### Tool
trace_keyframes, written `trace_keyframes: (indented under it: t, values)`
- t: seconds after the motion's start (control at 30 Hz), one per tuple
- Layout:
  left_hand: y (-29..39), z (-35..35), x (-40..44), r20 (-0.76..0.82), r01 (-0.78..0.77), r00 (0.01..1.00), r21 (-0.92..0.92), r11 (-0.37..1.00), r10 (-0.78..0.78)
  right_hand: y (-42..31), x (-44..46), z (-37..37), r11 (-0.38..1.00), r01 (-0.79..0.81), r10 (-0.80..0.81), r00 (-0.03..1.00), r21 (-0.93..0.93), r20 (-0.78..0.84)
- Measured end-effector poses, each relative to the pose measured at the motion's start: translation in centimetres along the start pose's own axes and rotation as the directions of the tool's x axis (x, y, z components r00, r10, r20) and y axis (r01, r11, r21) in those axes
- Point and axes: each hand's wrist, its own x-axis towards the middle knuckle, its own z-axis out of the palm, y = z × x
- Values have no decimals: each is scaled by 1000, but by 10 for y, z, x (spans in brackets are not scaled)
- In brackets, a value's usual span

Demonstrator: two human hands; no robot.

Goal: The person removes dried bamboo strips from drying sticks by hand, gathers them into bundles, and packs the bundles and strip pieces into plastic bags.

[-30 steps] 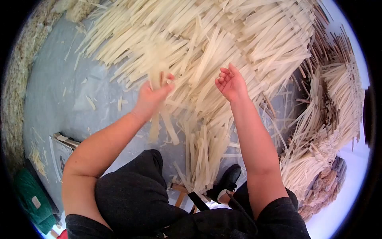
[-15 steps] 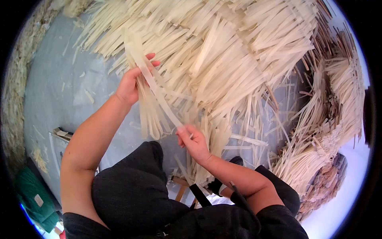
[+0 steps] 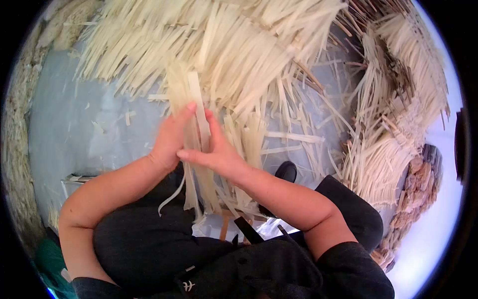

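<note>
Between my two hands is a bundle of pale, flat, ribbon-like strips (image 3: 191,89), upright in the view with its lower ends hanging over my lap. My left hand (image 3: 172,134) is closed round the bundle from the left, slightly blurred. From the right, my right hand (image 3: 219,154) grips the same bundle, its thumb reaching across the strips to the left hand. One broader strip (image 3: 199,112) stands out at the front, between the fingertips. A thin curled strip (image 3: 172,197) dangles below my left hand. The strips' material is not certain.
Many similar strips lie in a thick layer (image 3: 199,30) across the grey floor (image 3: 99,109) ahead. At the right, a tall heap (image 3: 393,124) mixes strips with brown sticks. Brown bark-like pieces (image 3: 416,189) sit behind it. Rough fibrous material (image 3: 22,124) lines the left side.
My right hand has moved up and left from the lower end of a strip to join my left hand at the bundle. My left hand has dropped lower. The view has shifted.
</note>
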Motion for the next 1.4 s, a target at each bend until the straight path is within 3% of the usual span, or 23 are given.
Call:
trace_keyframes:
  t: [0.07, 0.13, 0.17, 0.23, 0.27, 0.33, 0.47, 0.57, 0.67, 0.73, 0.83, 0.97, 1.03, 1.07, 1.1, 1.13, 1.17, 1.2, 1.27, 1.3, 1.33, 1.37, 1.4]
  values:
    - [-24, 0, 2, 13, -20, 1000, 121, 992, 19, 17, -16, -12, 997, -12, 9, 999, -81, -39]
    - [-39, -3, 6, 91, -20, 995, 572, 820, -40, 34, -30, -34, 951, -304, 306, 951, -57, 50]
    - [-44, -4, 7, 91, -17, 995, 572, 820, -43, 42, -36, -44, 950, -306, 309, 950, -55, 49]
    - [-50, -6, 7, 203, 140, 905, 688, 712, -375, 59, -46, -66, 960, -243, 215, 957, -136, -195]
    - [-52, -7, 5, 202, 143, 903, 689, 710, -378, 75, -54, -80, 960, -245, 217, 956, -133, -197]
    - [-54, -13, 4, 195, 424, 723, 631, 649, -662, 112, -70, -105, 888, -383, 307, 906, -254, -291]
    - [-73, -42, 17, 149, 415, 684, 726, 549, -714, 139, -96, -109, 754, -501, 365, 857, -424, -363]
    - [-82, -54, 17, 74, 474, 694, 702, 531, -717, 139, -98, -111, 666, -460, 259, 881, -588, -396]
    - [-96, -58, 22, 95, 492, 704, 650, 579, -704, 117, -83, -134, 599, -517, 387, 855, -611, -345]
    - [-124, -68, 38, -63, 595, 714, 580, 556, -698, 109, -76, -151, 606, -504, 183, 841, -615, -508]
    - [-165, -83, 58, 0, 610, 744, 409, 679, -668, 138, -73, -174, 446, -594, 48, 763, -669, -645]
    - [-207, -77, 54, 69, 558, 790, 330, 761, -609, 188, -82, -147, 493, -540, 267, 840, -682, -472]
    - [-192, -60, 33, 232, 546, 699, 439, 714, -677, 190, -86, -132, 550, -438, 364, 892, -712, -267]
    - [-209, -79, 41, 333, 514, 647, 474, 715, -686, 188, -83, -137, 552, -438, 367, 891, -709, -265]
    - [-204, -84, 42, 330, 518, 646, 473, 713, -688, 165, -73, -143, 395, -448, 497, 838, -802, -224]
    - [-193, -86, 45, 220, 477, 626, 651, 591, -748, 142, -61, -147, 231, -419, 618, 760, -878, -200]
    - [-186, -89, 46, 100, 426, 611, 795, 432, -785, 117, -48, -147, 234, -487, 565, 773, -842, -289]
    - [-182, -94, 48, 95, 434, 606, 793, 428, -790, 99, -34, -147, 243, -552, 510, 772, -798, -378]
    - [-175, -102, 48, 17, 484, 733, 689, 539, -680, 90, -11, -150, 380, -449, 202, 894, -809, -401]
    - [-172, -102, 45, 11, 488, 736, 685, 541, -677, 97, 1, -152, 382, -441, 203, 897, -812, -392]
    - [-169, -99, 41, -3, 466, 809, 611, 640, -587, 112, 12, -153, 430, -225, -91, 953, -874, -290]
    - [-166, -97, 38, -29, 427, 872, 535, 729, -489, 127, 17, -152, 413, 2, -381, 908, -911, -171]
    - [-162, -97, 37, 44, 394, 869, 543, 742, -493, 142, 14, -151, 415, 11, -384, 909, -910, -164]
